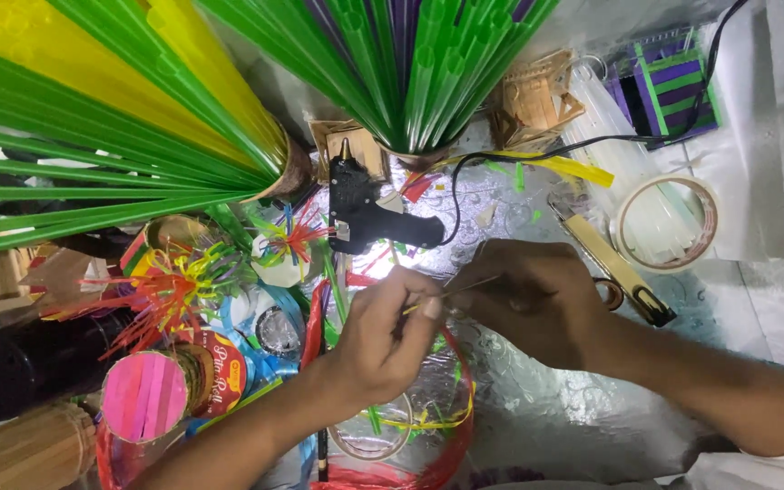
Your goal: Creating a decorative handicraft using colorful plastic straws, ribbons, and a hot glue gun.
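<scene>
My left hand (383, 336) and my right hand (528, 299) meet over the middle of a foil-covered surface (546, 408). Together they pinch a thin strip (460, 290) between their fingertips, thumb and forefinger closed on it. Just beyond the hands lies a black hot glue gun (365, 213), its cord (592, 141) running off to the upper right. Under the left hand sit a clear tape ring (369, 445) and a loop of red plastic strip (451, 436).
Fans of green and yellow straws (111, 127) and green and purple straws (410, 63) spread across the top. A roll of clear tape (669, 222), a folding cutter (614, 268), a black bottle (24, 363), a pink-ended tube (147, 395) and small straw flowers (174, 290) lie around.
</scene>
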